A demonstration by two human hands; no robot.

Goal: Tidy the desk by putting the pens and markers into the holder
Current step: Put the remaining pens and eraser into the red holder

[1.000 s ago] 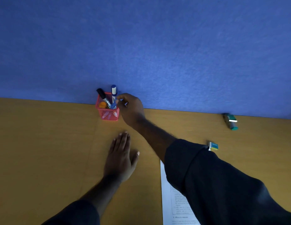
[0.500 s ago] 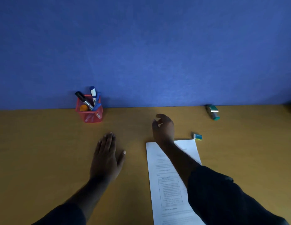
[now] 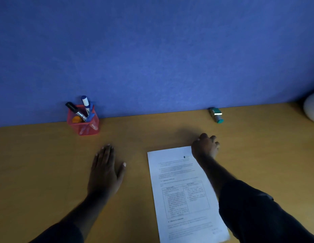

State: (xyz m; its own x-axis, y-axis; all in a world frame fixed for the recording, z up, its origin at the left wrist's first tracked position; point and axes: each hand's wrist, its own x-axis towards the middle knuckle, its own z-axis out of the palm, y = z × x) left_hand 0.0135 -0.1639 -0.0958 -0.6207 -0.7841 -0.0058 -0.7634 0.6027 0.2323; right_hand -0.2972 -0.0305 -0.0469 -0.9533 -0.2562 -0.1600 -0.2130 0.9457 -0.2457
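A red mesh holder (image 3: 82, 127) stands at the back of the desk against the blue partition. In it lean a black-capped marker (image 3: 72, 107), a white marker with a blue cap (image 3: 85, 101) and a blue pen (image 3: 90, 113). My left hand (image 3: 105, 170) lies flat on the desk in front of the holder, fingers spread, holding nothing. My right hand (image 3: 205, 148) is far to the right of the holder at the top right corner of the paper, with its fingers curled down onto the desk. Whatever is under them is hidden.
A printed sheet of paper (image 3: 179, 190) lies in front of me, partly under my right forearm. A small green and silver object (image 3: 216, 115) rests by the partition at the back right. A pale rounded object (image 3: 312, 109) shows at the right edge.
My right hand left the holder and moved right and toward me, to the paper's top right corner. It now covers the small blue item that lay there. My left hand stayed put.
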